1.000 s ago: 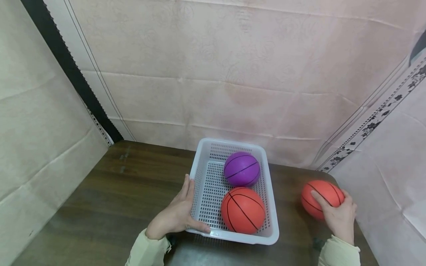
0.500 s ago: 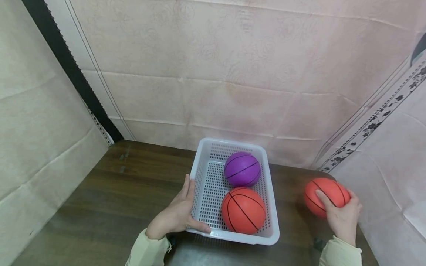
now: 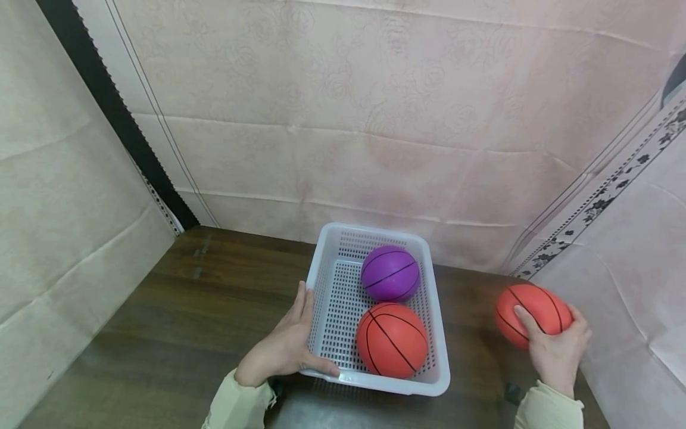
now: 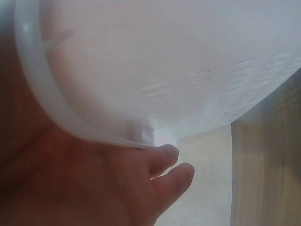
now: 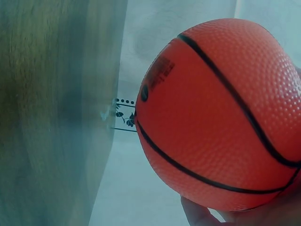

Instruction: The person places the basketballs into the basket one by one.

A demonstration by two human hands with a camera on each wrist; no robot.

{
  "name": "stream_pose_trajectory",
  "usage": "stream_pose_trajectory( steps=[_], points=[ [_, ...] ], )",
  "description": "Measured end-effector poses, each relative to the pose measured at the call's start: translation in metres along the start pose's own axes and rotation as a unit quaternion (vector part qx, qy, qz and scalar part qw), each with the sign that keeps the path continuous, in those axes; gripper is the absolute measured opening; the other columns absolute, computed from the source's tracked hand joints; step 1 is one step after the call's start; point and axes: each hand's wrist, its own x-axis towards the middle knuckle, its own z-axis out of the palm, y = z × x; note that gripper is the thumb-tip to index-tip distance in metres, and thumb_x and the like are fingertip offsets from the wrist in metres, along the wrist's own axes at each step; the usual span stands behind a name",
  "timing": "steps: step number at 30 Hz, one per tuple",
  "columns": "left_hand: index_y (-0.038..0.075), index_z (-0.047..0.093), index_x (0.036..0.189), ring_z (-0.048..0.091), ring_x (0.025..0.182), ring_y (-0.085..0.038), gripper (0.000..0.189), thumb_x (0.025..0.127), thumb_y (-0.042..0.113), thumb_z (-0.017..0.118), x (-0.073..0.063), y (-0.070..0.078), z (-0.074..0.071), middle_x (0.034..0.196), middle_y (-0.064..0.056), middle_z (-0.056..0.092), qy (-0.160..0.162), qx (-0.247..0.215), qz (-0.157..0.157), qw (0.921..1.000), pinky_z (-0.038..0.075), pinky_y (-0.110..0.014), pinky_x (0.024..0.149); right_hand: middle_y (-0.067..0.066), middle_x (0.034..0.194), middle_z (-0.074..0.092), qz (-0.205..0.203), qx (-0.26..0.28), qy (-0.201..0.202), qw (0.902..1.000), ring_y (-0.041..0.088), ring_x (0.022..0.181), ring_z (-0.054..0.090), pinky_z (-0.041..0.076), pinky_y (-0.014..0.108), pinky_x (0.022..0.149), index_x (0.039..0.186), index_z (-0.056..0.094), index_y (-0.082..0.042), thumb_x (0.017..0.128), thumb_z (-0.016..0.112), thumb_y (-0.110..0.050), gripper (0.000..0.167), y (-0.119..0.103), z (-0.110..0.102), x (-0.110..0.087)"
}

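A light blue perforated plastic basket (image 3: 379,387) stands on the table. Inside it, on the right side, lie a purple toy basketball (image 3: 390,273) toward the back and an orange-red toy basketball (image 3: 392,340) toward the front. At the basket's near left corner rests my left hand (image 3: 286,344), its straight fingers along the outer left wall and thumb across the front rim. My right hand (image 3: 560,345) grips another orange-red toy basketball (image 3: 527,311) on the right. That ball looks slightly squeezed out of round; in the right wrist view it appears raised off the table.
The dark wooden table (image 3: 177,316) reaches left of the basket and between it and the right ball. Pale cloth (image 3: 375,119) hangs behind the table and on both sides. The right-hand cloth (image 3: 632,286) is close beside my right hand.
My right hand and its basketball have shifted slightly to the right and away from the basket. The left hand, the basket and the two balls inside have stayed put.
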Motion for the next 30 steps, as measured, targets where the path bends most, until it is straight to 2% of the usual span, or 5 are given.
stream_pose_trajectory(
  steps=[8,12,18,30],
  points=[
    [0.002,-0.004,0.154,-0.003,0.145,-0.040,0.147,0.055,0.057,0.089,-0.0003,0.0000,0.0002,0.157,-0.013,-0.026,0.002,-0.001,0.003,1.0000,0.015,-0.062,0.110,0.015,0.146,0.027,0.012,-0.016,-0.021,0.9996,0.033,0.131,0.026,0.033,0.057,0.098,0.152,0.025,-0.013,0.073,0.082,-0.047,0.103,-0.0034,0.0001,0.0000],
    [0.001,-0.004,0.154,-0.002,0.145,-0.039,0.147,0.055,0.058,0.089,-0.0011,0.0002,0.0004,0.157,-0.014,-0.026,0.005,0.005,0.006,1.0000,0.015,-0.060,0.111,0.017,0.147,0.025,0.023,-0.023,-0.042,0.9986,0.036,0.129,0.029,0.036,0.062,0.097,0.153,0.022,-0.013,0.072,0.081,-0.053,0.108,-0.0061,-0.0003,-0.0001],
    [0.002,-0.007,0.154,-0.004,0.145,-0.038,0.147,0.056,0.058,0.088,-0.0010,-0.0003,0.0003,0.157,-0.012,-0.027,0.005,0.006,0.011,0.9999,0.015,-0.060,0.111,0.016,0.148,0.023,0.036,-0.028,-0.059,0.9972,0.037,0.128,0.031,0.037,0.063,0.096,0.154,0.020,-0.015,0.071,0.080,-0.056,0.110,-0.0067,-0.0001,-0.0006],
    [0.002,-0.006,0.154,-0.002,0.145,-0.038,0.148,0.054,0.061,0.088,-0.0007,-0.0007,0.0007,0.156,-0.012,-0.027,0.005,0.010,0.007,0.9999,0.016,-0.059,0.112,0.010,0.150,0.022,0.039,-0.013,-0.056,0.9976,0.033,0.129,0.031,0.038,0.061,0.097,0.155,0.018,-0.022,0.073,0.080,-0.052,0.107,-0.0089,-0.0002,-0.0019]
  ],
)
